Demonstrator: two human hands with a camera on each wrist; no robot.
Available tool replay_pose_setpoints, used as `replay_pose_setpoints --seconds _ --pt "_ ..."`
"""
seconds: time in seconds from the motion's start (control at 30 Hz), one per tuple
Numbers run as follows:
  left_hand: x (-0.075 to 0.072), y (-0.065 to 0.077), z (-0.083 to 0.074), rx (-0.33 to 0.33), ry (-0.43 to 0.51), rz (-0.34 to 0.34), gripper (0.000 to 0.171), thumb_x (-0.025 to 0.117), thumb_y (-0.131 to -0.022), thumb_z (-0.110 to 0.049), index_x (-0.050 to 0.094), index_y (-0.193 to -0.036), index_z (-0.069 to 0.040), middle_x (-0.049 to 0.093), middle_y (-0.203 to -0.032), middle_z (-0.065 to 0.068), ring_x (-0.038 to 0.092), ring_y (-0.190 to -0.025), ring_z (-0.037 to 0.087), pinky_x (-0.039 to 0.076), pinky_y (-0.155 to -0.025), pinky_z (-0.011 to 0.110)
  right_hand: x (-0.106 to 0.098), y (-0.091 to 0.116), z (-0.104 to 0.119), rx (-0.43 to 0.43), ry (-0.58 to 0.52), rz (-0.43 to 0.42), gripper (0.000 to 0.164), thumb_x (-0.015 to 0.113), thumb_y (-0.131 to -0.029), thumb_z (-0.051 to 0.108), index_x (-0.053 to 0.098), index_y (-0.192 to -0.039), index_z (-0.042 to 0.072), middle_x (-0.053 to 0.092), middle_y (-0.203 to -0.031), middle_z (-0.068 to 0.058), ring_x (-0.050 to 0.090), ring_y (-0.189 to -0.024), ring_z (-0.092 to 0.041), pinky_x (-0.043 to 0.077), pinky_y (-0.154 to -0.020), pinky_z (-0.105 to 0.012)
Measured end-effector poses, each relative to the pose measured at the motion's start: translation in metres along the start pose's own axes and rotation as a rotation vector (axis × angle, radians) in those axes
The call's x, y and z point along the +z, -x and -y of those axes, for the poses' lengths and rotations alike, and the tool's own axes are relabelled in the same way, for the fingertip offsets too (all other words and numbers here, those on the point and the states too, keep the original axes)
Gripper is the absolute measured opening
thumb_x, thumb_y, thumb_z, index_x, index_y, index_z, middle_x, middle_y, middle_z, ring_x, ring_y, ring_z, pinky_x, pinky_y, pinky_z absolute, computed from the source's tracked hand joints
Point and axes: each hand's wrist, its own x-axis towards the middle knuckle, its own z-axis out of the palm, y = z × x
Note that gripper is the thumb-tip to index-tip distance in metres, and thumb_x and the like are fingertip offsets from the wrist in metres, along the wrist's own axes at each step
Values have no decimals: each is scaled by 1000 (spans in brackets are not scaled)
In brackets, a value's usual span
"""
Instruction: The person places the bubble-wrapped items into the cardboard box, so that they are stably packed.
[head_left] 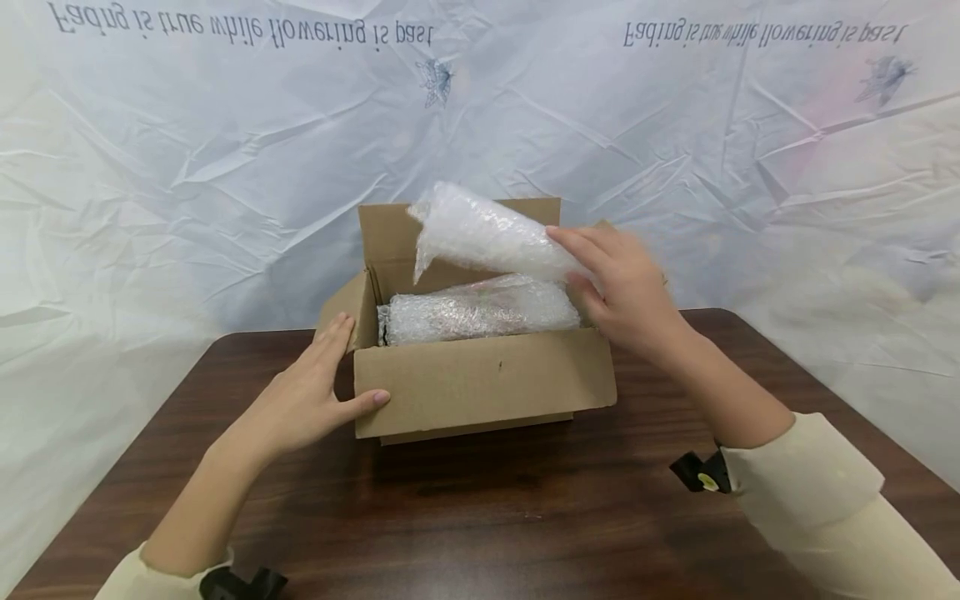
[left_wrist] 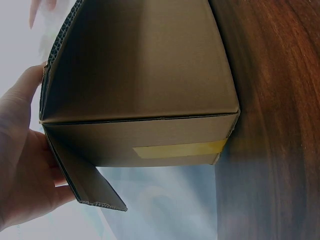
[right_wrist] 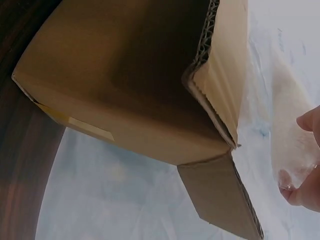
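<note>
An open cardboard box (head_left: 480, 379) stands on the table. My right hand (head_left: 626, 287) pinches one end of a bubble-wrapped package (head_left: 487, 229) between thumb and fingers, holding it tilted above the box's opening. A second bubble-wrapped package (head_left: 480, 310) lies inside the box; what either wrap covers is not clear. In the right wrist view the held package (right_wrist: 290, 115) appears beyond the box flap. My left hand (head_left: 307, 396) rests at the box's left front corner, fingers extended along the side flap (head_left: 352, 304) and thumb touching the front flap.
The dark wooden table (head_left: 480, 517) spreads around the box. Behind it hangs a wrinkled pale sheet (head_left: 300, 167) with printed lettering. Yellowish tape (left_wrist: 185, 149) runs along the box's side. The box's back flap (head_left: 386, 233) stands upright, while its front flap folds outward.
</note>
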Motion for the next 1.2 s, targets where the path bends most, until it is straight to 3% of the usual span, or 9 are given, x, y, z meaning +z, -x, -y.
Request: replay_pose_setpoints --seconds 0.47,0.57,0.8,1.0,1.2 --pt "0 0 0 -2 4 2 106 50 -79 -69 2 -148 -5 2 -154 12 7 -139 32 21 -100 61 7 -16 -4 -26 44 229 43 63 -85 2 57 -127 11 59 -121 -9 53 -95 -33 39 -78 -45" --pt "0 0 0 -4 2 3 106 50 -80 -69 2 -148 -5 2 -154 12 7 -138 32 21 -100 61 8 -21 -6 -30 88 268 42 65 -84 3 59 -125 12 58 -123 -8 52 -96 -35 38 -82 -46" --pt "0 0 1 -6 -2 3 106 50 -80 -69 2 -148 -5 2 -154 13 7 -138 32 22 -100 61 11 -27 -8 51 177 356 42 65 -85 7 59 -125 20 52 -130 -6 46 -109 -36 35 -88 -56" --pt "0 0 1 -3 -5 -1 106 51 -80 -68 2 -148 -4 3 -153 13 8 -138 32 22 -99 62 21 -34 -10 84 201 364 39 61 -88 6 61 -123 22 53 -129 -4 47 -105 -34 38 -78 -55" --pt "-1 1 0 1 -5 -1 106 51 -80 -68 3 -148 -4 3 -153 13 7 -138 32 21 -101 60 30 -34 -13 111 180 377 34 54 -92 7 63 -121 20 54 -128 -4 48 -108 -34 39 -77 -53"
